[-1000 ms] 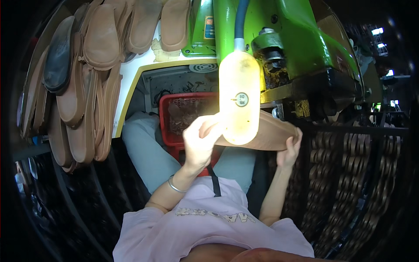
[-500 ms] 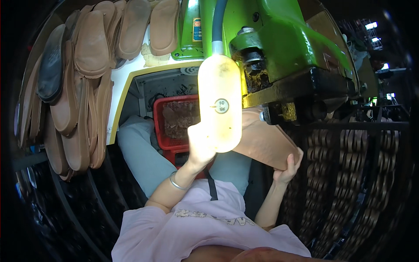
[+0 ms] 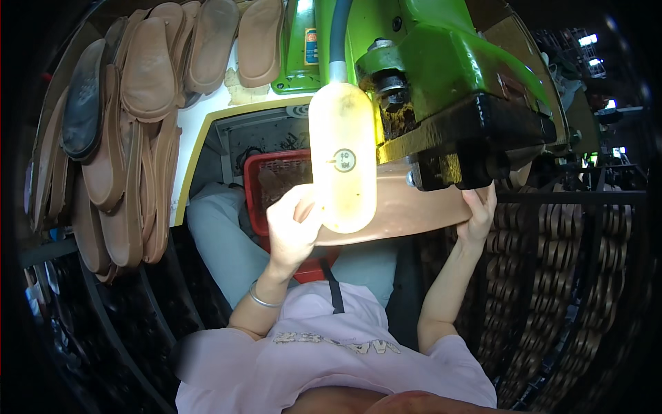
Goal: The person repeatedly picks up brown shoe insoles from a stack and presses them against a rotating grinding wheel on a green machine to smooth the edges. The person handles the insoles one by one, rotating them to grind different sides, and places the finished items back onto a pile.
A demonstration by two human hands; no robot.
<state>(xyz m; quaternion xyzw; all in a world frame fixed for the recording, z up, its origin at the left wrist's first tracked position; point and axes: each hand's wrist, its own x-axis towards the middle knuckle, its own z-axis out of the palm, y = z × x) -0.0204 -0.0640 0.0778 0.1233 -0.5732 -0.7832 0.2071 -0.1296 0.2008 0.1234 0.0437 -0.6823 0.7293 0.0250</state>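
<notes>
Since the frame half a second ago, the right hand (image 3: 478,214) has risen and swung outward, lifting its end of the brown sole (image 3: 417,210) so that the piece, which slanted down to the right, now runs nearly level; the left hand (image 3: 295,224) has shifted a little to the left. From my end I see the sole held up in the air between both hands, just below the black head (image 3: 476,131) of the green machine (image 3: 462,76), with the lamp (image 3: 343,162) covering part of it. The left hand is closed on the left end, though the lamp hides some fingertips; the right hand grips the other end, thumb on the near face. Whether the sole touches the machine I can't tell. I judge this piece to be in mid-handling: it is up at the head, not yet set down, and I can't make out how much of its edge has been worked. Scraps (image 3: 274,185) in the red basket (image 3: 249,200) suggest that material has already come off some pieces. The pile of soles (image 3: 148,86) at left holds many more, with a dark insole (image 3: 83,103) on it; I can't sort finished from waiting there.
</notes>
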